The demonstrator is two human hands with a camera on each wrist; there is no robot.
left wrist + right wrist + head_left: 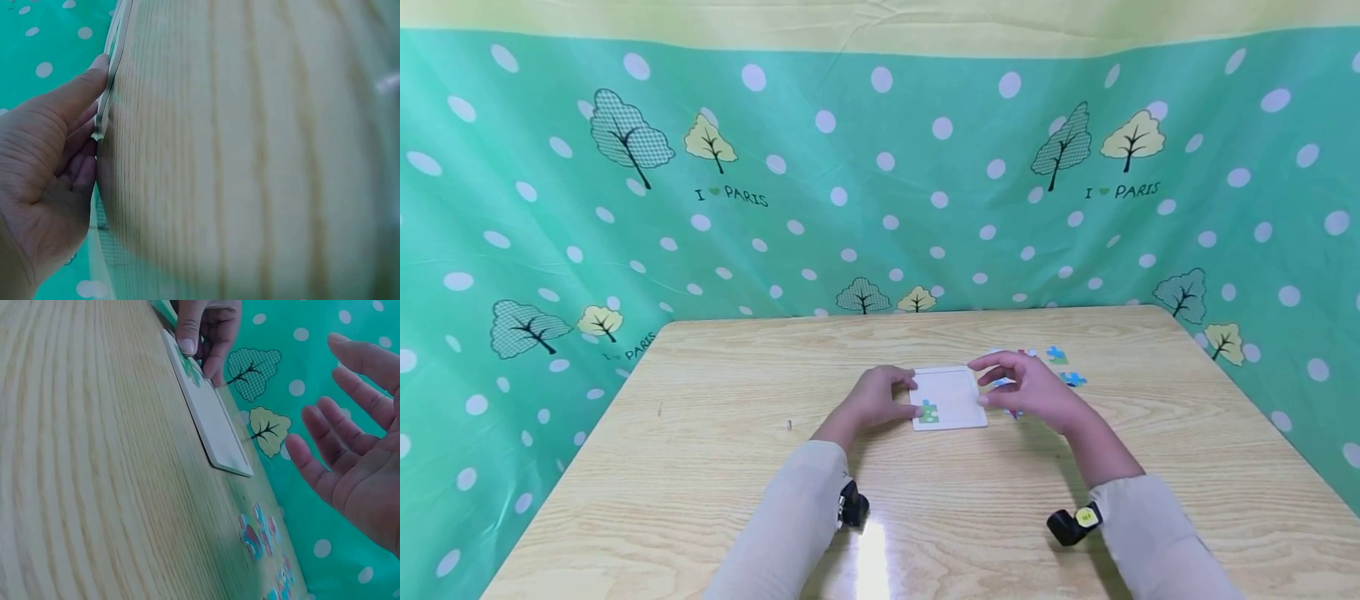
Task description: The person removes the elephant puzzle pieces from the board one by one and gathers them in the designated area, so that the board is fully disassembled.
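A shallow white puzzle tray [951, 400] lies on the table in front of me, with a green and blue jigsaw piece [928, 412] in its near left corner. My left hand [877, 398] grips the tray's left side, thumb on top by the piece and fingers along the edge. The left wrist view catches the tray [114, 59] edge-on between thumb and fingers. Over the tray's right edge hovers my right hand [1033, 390], fingers spread and slightly bent. In the right wrist view this right hand [365, 447] holds nothing and is apart from the tray [212, 431].
Several loose jigsaw pieces [253, 537] lie on the wooden table [715, 467] right of the tray, partly hidden by my right hand in the head view. A tiny object [789, 425] lies to the left. A green dotted curtain [880, 167] hangs behind the table.
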